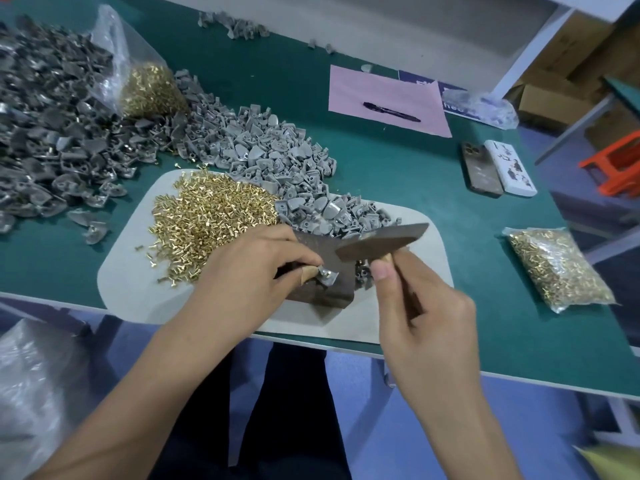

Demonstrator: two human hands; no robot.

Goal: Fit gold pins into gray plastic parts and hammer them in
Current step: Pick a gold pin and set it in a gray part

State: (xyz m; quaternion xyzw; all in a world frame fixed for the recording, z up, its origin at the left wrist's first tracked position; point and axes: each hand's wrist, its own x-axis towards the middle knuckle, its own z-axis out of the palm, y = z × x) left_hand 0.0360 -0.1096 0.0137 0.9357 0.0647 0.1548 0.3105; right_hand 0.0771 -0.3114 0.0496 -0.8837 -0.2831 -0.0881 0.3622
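- Head view, nearest: the right hand (420, 306) grips the wooden handle of a hammer (381, 240), thumb lying along the handle; the dark hammer head hangs just above and to the right of the left hand's fingertips.
- Left hand (249, 268) pinches a gray plastic part (327, 274) with a pin set in it, holding it down on a dark brown block (322, 289); the part sits at the fingertips, directly under the hammer head but not touching it.
- Block and both hands are over a pale mat (121, 282) lying on the green counter (485, 306).
- Just beyond the left hand, a heap of loose gold pins (207, 216) spreads across the mat.
- Beyond the hammer head, a pile of gray parts (270, 150) runs away to the upper left.
- Right of the right hand, a sealed bag of pins (557, 268) lies on the counter.
- Farther left, a large mound of darker parts (52, 126) and an open clear bag holding pins (149, 88).
- Far beyond the right hand: two phones (498, 168) side by side, and a pink sheet (384, 98) with a black pen (391, 111) on it.
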